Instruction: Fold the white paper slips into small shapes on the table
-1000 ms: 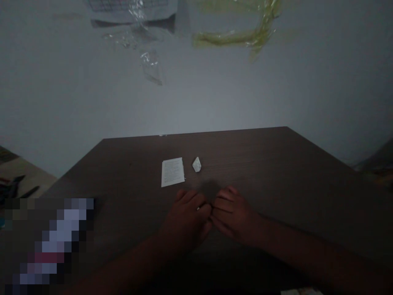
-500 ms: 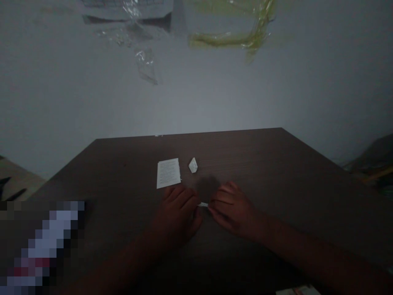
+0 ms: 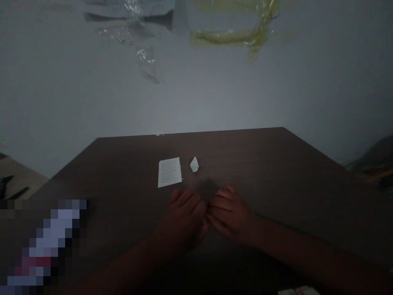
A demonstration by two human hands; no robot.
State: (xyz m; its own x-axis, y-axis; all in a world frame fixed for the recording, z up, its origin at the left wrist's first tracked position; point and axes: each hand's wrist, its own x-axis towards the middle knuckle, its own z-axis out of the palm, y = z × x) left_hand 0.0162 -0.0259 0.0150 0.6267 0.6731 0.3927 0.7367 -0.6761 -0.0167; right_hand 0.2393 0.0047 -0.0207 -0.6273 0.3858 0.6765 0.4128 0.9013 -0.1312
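My left hand and my right hand rest together on the dark brown table, fingertips meeting at the middle. Both have their fingers curled and pinched toward each other; whatever lies between them is hidden in the dim light. Just beyond my left hand lies a small white printed paper slip. To its right sits a small crumpled white scrap.
A grey wall rises behind the table, with clear and yellowish plastic film stuck high on it. A blurred-out object lies at the table's near left. Something white shows at the bottom edge.
A small white piece seen between my fingertips half a second ago is covered now. My hands have closed back together after parting slightly.
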